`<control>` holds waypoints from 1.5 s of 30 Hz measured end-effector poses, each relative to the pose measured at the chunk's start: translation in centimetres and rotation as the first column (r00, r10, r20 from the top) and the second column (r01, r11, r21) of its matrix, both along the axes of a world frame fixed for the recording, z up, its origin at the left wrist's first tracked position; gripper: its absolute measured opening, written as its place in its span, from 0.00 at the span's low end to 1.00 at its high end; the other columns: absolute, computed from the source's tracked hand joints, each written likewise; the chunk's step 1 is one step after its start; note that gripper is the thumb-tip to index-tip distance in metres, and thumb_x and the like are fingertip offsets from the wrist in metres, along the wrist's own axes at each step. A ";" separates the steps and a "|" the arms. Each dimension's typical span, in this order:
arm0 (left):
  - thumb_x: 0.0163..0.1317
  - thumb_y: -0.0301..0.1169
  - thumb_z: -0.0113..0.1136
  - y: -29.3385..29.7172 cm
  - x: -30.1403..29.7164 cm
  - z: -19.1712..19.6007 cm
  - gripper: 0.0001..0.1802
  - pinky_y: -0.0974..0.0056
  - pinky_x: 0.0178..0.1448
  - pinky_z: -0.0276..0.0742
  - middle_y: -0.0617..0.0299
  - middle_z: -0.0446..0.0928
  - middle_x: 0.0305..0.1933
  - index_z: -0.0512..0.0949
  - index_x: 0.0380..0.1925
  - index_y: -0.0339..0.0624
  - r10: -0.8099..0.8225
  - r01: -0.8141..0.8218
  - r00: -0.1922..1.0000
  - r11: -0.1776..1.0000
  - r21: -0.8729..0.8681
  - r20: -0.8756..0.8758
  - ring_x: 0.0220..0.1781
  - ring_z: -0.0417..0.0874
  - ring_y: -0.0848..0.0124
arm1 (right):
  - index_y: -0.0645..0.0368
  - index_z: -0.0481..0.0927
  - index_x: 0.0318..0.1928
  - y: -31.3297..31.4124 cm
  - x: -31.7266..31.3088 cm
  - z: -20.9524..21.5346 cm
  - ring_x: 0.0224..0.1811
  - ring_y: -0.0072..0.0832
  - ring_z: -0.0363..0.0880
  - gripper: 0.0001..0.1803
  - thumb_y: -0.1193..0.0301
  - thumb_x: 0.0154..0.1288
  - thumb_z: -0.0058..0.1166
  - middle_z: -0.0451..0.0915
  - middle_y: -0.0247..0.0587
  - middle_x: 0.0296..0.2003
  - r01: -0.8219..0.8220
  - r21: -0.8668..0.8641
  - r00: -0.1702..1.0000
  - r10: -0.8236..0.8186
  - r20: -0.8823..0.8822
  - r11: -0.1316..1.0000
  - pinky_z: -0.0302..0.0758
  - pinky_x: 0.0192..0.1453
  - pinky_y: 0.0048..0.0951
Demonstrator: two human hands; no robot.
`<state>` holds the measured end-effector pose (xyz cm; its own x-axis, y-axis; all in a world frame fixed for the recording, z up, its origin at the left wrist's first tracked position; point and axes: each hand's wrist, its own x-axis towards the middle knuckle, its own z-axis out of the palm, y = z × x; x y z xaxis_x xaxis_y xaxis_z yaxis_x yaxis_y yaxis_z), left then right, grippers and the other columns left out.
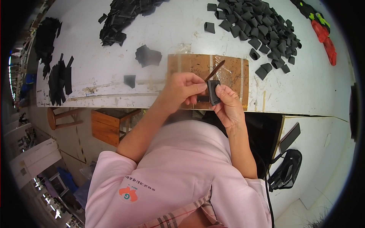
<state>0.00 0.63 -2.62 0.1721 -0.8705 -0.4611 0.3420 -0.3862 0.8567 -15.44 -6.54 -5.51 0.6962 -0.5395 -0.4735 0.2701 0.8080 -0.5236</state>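
Note:
A small dark grey piece (213, 93), folded or tube-like and seemingly of fabric or foam, is held upright between my hands over a brown board. My right hand (231, 104) pinches its right side between thumb and fingers. At its upper left edge, the thumb and fingertips of my left hand (186, 91) are closed on it. A slim brown stick (216, 70) slants up and right from my left fingertips; whether those fingers grip it or it rests on the board, I cannot tell. Another dark bit (202, 98) shows below my left fingers.
The taped brown board (175, 62) lies at the front edge of the white table (178, 22). Curled dark pieces (258, 22) are heaped at far right, flat ones (123, 17) at far left. Dark strips (61, 81) lie left. A wooden stool (104, 127) stands below; a phone (289, 137) is at right.

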 end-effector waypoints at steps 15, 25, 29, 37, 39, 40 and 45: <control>0.52 0.25 0.58 0.1 -1.0 -0.5 0.04 0.80 0.19 0.64 0.63 0.75 0.21 0.75 0.26 0.36 0.030 -0.038 0.995 0.996 -0.084 -0.092 0.16 0.70 0.83 | 0.63 0.75 0.32 1.0 0.2 0.2 0.21 0.18 0.72 0.07 0.71 0.56 0.53 0.75 0.35 0.22 -0.132 -0.363 0.931 -0.010 -0.364 0.923 0.68 0.24 0.15; 0.49 0.25 0.53 0.0 -3.6 1.6 0.02 0.65 0.24 0.69 0.52 0.73 0.19 0.72 0.22 0.38 0.276 -0.022 0.708 0.928 -0.371 0.650 0.20 0.76 0.62 | 0.65 0.74 0.26 1.0 0.5 3.8 0.21 0.30 0.69 0.01 0.80 0.50 0.50 0.70 0.42 0.20 -0.251 -0.936 0.848 -0.410 -0.336 0.247 0.64 0.25 0.25; 0.47 0.23 0.52 -0.2 -4.9 0.3 0.03 0.58 0.26 0.71 0.51 0.72 0.21 0.70 0.23 0.38 0.513 -0.131 0.533 0.836 -0.533 0.673 0.24 0.75 0.54 | 0.65 0.73 0.30 1.6 1.0 4.2 0.24 0.37 0.70 0.04 0.81 0.51 0.49 0.70 0.45 0.25 -0.406 -0.914 0.793 -0.492 -0.359 0.011 0.67 0.27 0.29; 0.45 0.20 0.52 -0.2 -3.4 0.8 0.07 0.75 0.14 0.56 0.63 0.68 0.19 0.69 0.28 0.33 0.090 -0.268 0.728 0.950 -0.161 -0.680 0.14 0.64 0.82 | 0.68 0.70 0.29 0.8 0.1 1.6 0.23 0.20 0.64 0.02 0.80 0.54 0.47 0.68 0.34 0.23 -0.148 -0.958 0.843 -0.475 -0.253 0.247 0.63 0.28 0.18; 0.45 0.21 0.51 -0.3 -3.9 1.0 0.06 0.73 0.16 0.59 0.63 0.68 0.19 0.69 0.26 0.33 0.224 -0.301 0.937 0.908 -0.292 -0.268 0.15 0.66 0.80 | 0.66 0.71 0.27 0.0 -0.1 2.9 0.21 0.16 0.62 0.03 0.79 0.55 0.47 0.68 0.33 0.20 -0.059 -0.706 0.946 -0.187 -0.266 0.706 0.60 0.20 0.15; 0.46 0.21 0.50 -0.5 -4.3 1.1 0.04 0.72 0.18 0.63 0.62 0.69 0.19 0.70 0.25 0.33 0.344 -0.247 0.920 0.882 -0.402 0.188 0.16 0.67 0.78 | 0.65 0.70 0.26 -0.6 -0.6 3.5 0.20 0.15 0.61 0.04 0.78 0.56 0.48 0.67 0.33 0.18 -0.094 -0.506 0.967 -0.042 -0.252 0.858 0.58 0.18 0.14; 0.42 0.18 0.50 -0.9 -4.7 1.5 0.02 0.70 0.22 0.67 0.60 0.71 0.18 0.70 0.19 0.33 0.611 -0.332 0.693 0.742 -0.582 0.383 0.19 0.72 0.75 | 0.65 0.69 0.31 -1.2 0.0 3.1 0.16 0.14 0.57 0.07 0.74 0.56 0.50 0.65 0.33 0.19 -0.127 -0.106 0.960 0.149 0.238 0.986 0.56 0.14 0.13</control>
<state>-4.66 -0.27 -1.11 0.7031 -0.6685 0.2424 -0.1832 0.1591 0.9701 -15.48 -7.77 -2.39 0.8553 -0.4623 -0.2338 0.2882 0.7996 -0.5268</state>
